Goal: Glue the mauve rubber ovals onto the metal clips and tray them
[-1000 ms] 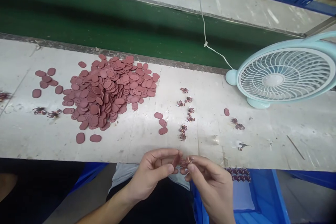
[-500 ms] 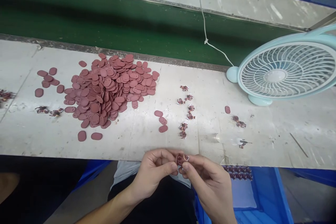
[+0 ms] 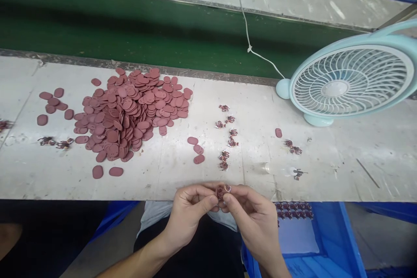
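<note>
Just over the table's front edge, my left hand (image 3: 190,213) and my right hand (image 3: 252,215) meet, both closed. Between their fingertips is a small reddish-brown figurine (image 3: 219,191) with a whitish band on it. A reddish oval part seems to be at its left end, though fingers partly cover it. Beyond the hands, several similar figurines (image 3: 224,156) lie in a loose column. Left of them are three reddish oval bases (image 3: 198,159), and farther left rises a big heap of such bases (image 3: 130,115).
A light-blue fan (image 3: 352,87) stands at the right, its white cord (image 3: 246,26) running up over the green strip. A clear bottle-like object (image 3: 276,168) lies right of centre. Below the edge, a blue crate (image 3: 339,234) holds rows of figurines. Someone's dark-clothed body (image 3: 48,234) is at left.
The view has shifted slightly, so the table's things appear a little farther left. Both hands keep hold of the figurine, with little change in their grip.
</note>
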Action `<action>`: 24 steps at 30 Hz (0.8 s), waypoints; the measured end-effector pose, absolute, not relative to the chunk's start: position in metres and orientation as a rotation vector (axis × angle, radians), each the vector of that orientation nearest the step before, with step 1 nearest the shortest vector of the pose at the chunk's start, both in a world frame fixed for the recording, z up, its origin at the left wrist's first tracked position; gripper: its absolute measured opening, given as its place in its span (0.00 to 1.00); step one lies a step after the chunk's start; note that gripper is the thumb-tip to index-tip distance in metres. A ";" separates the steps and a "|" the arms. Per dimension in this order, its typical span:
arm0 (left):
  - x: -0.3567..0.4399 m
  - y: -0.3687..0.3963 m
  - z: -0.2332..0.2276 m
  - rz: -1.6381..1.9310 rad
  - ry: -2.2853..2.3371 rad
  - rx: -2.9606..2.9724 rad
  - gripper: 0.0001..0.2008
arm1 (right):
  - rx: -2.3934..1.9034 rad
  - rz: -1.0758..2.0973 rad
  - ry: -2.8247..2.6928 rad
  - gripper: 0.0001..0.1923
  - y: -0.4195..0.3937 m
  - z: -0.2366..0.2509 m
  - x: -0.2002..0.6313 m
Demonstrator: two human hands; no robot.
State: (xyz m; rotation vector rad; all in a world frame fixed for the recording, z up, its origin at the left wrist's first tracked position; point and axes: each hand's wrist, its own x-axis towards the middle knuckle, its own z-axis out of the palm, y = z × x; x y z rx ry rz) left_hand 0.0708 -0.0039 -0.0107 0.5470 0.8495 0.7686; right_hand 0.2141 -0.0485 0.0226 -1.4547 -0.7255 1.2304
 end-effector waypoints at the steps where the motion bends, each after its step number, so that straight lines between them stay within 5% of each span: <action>1: 0.073 -0.005 -0.011 0.779 0.840 0.549 0.05 | -1.436 1.245 -0.696 0.05 -0.048 0.021 0.215; 6: 0.071 0.007 -0.002 0.742 0.745 0.737 0.05 | -1.218 1.262 -0.417 0.06 -0.058 0.004 0.228; 10: 0.047 0.058 0.000 0.702 1.003 1.475 0.08 | -1.173 1.166 -0.175 0.09 -0.093 -0.007 0.261; 16: 0.024 0.133 -0.023 0.448 0.963 2.460 0.18 | -1.494 0.836 -0.063 0.14 -0.180 -0.039 0.330; 24: 0.021 0.135 -0.021 0.356 1.104 2.920 0.13 | -1.891 0.411 0.121 0.19 -0.274 -0.122 0.402</action>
